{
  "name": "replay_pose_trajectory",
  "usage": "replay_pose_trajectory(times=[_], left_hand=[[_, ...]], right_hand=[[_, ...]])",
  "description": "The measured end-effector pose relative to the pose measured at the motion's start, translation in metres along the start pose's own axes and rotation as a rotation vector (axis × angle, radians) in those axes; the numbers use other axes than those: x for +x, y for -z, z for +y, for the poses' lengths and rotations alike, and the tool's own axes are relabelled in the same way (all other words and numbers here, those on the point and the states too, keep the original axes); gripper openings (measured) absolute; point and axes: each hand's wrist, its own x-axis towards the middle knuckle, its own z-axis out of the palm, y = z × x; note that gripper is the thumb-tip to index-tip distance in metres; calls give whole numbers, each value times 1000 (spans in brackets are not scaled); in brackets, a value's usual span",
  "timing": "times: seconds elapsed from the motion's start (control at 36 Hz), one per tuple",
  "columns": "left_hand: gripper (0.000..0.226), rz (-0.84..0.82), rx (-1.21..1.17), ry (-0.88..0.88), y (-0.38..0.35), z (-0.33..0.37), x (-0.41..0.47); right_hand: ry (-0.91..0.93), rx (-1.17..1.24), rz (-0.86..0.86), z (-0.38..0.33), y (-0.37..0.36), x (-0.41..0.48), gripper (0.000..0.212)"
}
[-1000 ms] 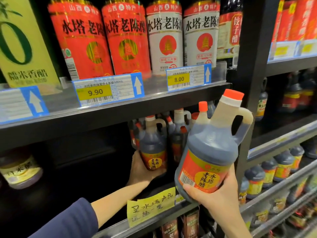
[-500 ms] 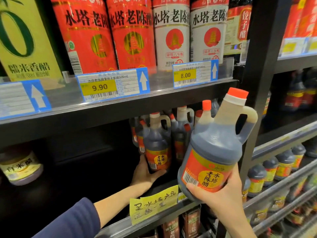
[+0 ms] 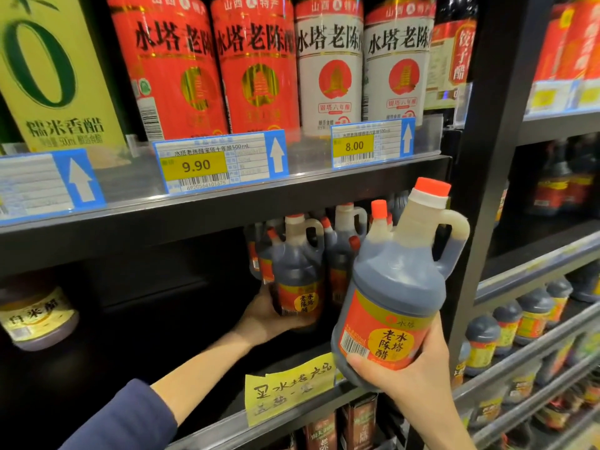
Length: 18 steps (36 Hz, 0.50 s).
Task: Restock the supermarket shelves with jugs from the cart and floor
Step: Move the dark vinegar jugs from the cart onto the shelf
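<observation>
Little had changed: left hand [image 3: 266, 316] still gripped the shelved jug [image 3: 298, 271], right hand [image 3: 418, 368] at 4 o'clock still held a second jug [image 3: 396, 287] off the shelf [image 3: 224, 425]; placement judged pending.

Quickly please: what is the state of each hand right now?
Left hand: grips the base of the shelf jug.
Right hand: holds the raised jug from below.

Supermarket aisle: black shelves [image 3: 227, 212], price tags [image 3: 220, 160] 9.90 and 8.00, rows of vinegar bottles [image 3: 329, 66].
</observation>
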Motion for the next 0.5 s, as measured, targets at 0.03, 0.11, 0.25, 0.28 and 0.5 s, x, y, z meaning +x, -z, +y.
replay_pose_trajectory(times=[0.03, 0.11, 0.25, 0.28, 0.5], left_hand=[[64, 49, -48, -1, 5, 6, -3], [50, 294, -99, -87, 14, 24, -20], [62, 61, -69, -365, 22, 81, -73], [71, -17, -23, -390, 21, 90, -81], [81, -214, -15, -410, 2, 126, -88]], right_hand=[[2, -10, -6, 1, 0, 0, 92], [11, -21, -13, 3, 1, 0, 96], [21, 20, -42, -4, -7, 0, 98], [34, 39, -51, -6, -9, 0, 96], [55, 57, -104, -8, -18, -7, 103]])
